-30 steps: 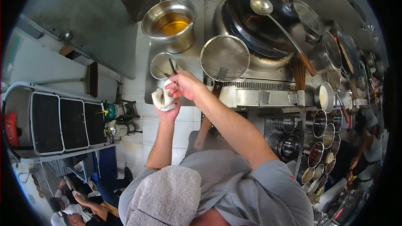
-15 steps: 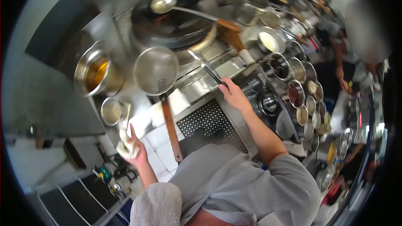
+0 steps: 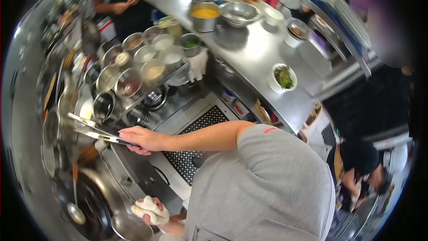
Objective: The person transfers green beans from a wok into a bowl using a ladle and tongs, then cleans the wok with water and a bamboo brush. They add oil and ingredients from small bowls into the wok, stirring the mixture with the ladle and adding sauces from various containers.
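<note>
Steel counters (image 3: 254, 58) crowd our kitchen; our right hand (image 3: 141, 139) grips tongs (image 3: 91, 129), our left hand (image 3: 156, 212) clutches a cloth (image 3: 147, 207).

- The tongs (image 3: 96, 130) in the right hand (image 3: 142, 139) are shiny silver.
- The cloth (image 3: 150, 209) in the left hand (image 3: 158, 214) is off-white.
- The sleeve (image 3: 272, 169) is grey.
- The floor mat (image 3: 200, 140) is black with pale dots.
- The pot (image 3: 205, 17) holds yellow.

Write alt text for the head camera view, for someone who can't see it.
Seen from above, a person in a grey shirt grips metal tongs in the right hand and a crumpled white cloth in the left hand, beside a wok and ingredient tubs.
</note>
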Tool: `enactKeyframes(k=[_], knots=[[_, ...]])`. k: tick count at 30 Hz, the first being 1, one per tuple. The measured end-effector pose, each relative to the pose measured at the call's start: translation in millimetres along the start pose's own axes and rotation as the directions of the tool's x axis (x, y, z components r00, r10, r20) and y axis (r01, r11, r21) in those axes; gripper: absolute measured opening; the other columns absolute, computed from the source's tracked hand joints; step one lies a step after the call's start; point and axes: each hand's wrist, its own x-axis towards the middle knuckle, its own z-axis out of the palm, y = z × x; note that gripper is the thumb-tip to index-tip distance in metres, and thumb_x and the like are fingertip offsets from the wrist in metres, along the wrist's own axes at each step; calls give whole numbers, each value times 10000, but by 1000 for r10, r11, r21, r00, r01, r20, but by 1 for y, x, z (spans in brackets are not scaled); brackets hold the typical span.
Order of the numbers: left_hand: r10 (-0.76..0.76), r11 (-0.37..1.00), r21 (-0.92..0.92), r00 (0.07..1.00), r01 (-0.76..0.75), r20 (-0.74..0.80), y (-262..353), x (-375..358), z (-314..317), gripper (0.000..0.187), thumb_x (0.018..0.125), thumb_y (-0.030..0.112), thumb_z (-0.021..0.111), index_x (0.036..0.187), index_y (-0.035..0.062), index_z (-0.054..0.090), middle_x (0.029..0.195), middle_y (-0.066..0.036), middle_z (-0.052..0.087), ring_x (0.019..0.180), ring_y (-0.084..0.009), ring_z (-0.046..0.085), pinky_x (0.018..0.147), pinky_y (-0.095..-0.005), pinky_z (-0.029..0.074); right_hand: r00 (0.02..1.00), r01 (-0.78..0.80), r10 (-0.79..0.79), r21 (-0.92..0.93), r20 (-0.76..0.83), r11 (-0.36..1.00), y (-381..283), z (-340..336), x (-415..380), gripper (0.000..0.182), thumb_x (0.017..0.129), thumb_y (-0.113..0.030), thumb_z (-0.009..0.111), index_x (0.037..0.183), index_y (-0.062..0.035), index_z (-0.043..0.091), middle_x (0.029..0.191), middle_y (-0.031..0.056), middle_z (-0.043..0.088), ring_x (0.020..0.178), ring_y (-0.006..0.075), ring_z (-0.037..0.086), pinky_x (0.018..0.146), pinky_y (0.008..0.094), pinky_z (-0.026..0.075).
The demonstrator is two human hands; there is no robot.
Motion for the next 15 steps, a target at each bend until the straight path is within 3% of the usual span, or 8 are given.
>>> enactKeyframes(k=[1, 4, 7, 10, 11, 12, 13, 15], knots=[[-44, 987, 152, 999, 41, 18, -1, 24, 14, 682, 675, 323, 721, 1264, 97, 462, 1023, -153, 573, 822, -288, 589, 576, -362, 510, 998, 58, -58, -10, -35, 998, -12, -3, -9, 296, 1047, -364, 408, 1028, -82, 495, 634, -11, 441, 410, 63, 366, 393, 230, 351], [-358, 857, 371, 931, 357, -67, -20, 88, 48, 754, 703, 284, 662, 1361, 21, 404, 1160, -206, 603, 983, -328, 629, 795, -403, 533, 954, 279, -283, -51, -96, 959, -63, -24, -59, 289, 1037, -305, 447, 1168, -50, 479, 692, 4, 499, 480, 81, 475, 415, 241, 383], [-457, 728, 541, 886, 422, -77, -76, 151, 64, 657, 775, 173, 659, 1365, 2, 426, 1161, -189, 624, 1025, -316, 636, 886, -398, 523, 900, 287, -345, -232, -267, 929, -111, -74, -151, 410, 998, -261, 536, 1338, -60, 428, 925, -12, 551, 680, 51, 520, 535, 196, 419], [-604, 424, 720, 764, 550, -227, -162, 204, 79, 549, 818, 109, 658, 1324, -9, 478, 1140, -131, 627, 1000, -240, 636, 873, -356, 518, 714, 7, -483, -685, -507, 729, -160, -108, -279, 466, 979, -288, 567, 1369, -61, 454, 1101, 38, 583, 912, 105, 538, 784, 266, 457], [-650, 276, 785, 710, 555, -273, -190, 215, 81, 516, 826, 96, 654, 1305, -13, 497, 1126, -113, 629, 990, -218, 635, 866, -341, 515, 616, -163, -558, -782, -557, 601, -173, -114, -323, 466, 976, -287, 568, 1366, -48, 480, 1149, 65, 600, 967, 140, 563, 841, 297, 466], [-695, 203, 815, 666, 543, -270, -216, 222, 88, 500, 823, 112, 661, 1284, -13, 512, 1111, -105, 629, 977, -210, 635, 854, -334, 514, 612, -395, -613, -865, -500, 310, -178, -142, -374, 468, 945, -291, 608, 1327, -31, 531, 1130, 138, 646, 950, 248, 632, 848, 349, 493], [-735, 129, 843, 621, 522, -272, -236, 227, 93, 485, 821, 128, 668, 1263, -12, 528, 1096, -98, 630, 963, -202, 634, 841, -326, 513, 557, -524, -675, -835, -484, 168, -187, -148, -416, 478, 898, -291, 659, 1291, -34, 563, 1088, 188, 664, 939, 352, 655, 832, 398, 512], [-783, 23, 870, 550, 492, -291, -259, 237, 93, 403, 818, 147, 667, 1177, -5, 565, 1045, -91, 645, 917, -201, 644, 788, -331, 523, 477, -796, -657, -604, -584, -41, -207, -138, -482, 406, 854, -234, 688, 1209, -50, 617, 1026, 173, 677, 867, 373, 664, 743, 419, 529]])
